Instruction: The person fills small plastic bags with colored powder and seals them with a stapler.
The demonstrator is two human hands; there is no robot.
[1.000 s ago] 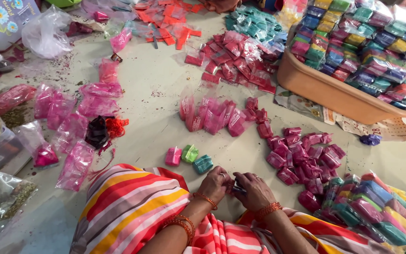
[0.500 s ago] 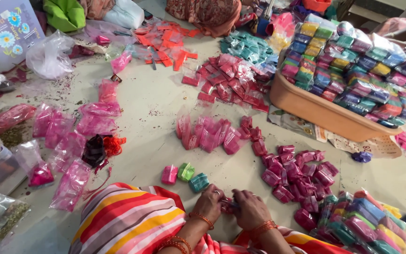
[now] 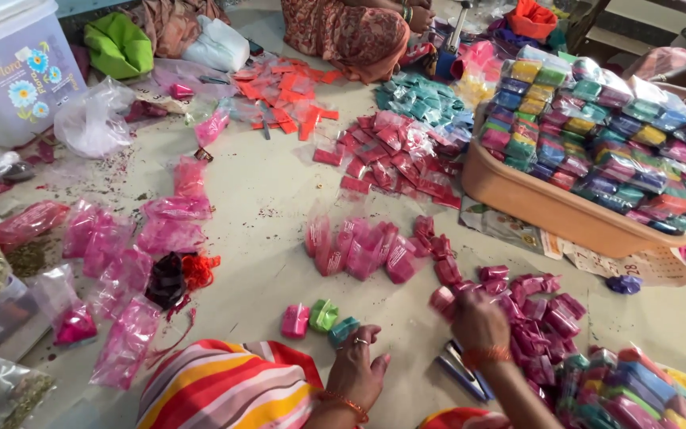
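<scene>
My left hand rests low on the floor with fingers spread, its fingertips beside a teal packet. That packet lies in a short row with a green packet and a pink packet. My right hand is blurred, stretched over the near edge of a heap of small magenta packets, with its fingers hidden. A blue and silver stapler lies on the floor between my hands. My striped orange, pink and white garment fills the bottom edge.
A tan tray piled with multicoloured packets stands at the right. Bundled coloured packets lie at lower right, pink powder bags at left, and red packets in the middle. A white bin sits far left. Another person sits opposite.
My hands were together in front of me working the stapler. They have parted: the stapler lies on the floor, my right hand went to the magenta heap, my left toward the teal packet.
</scene>
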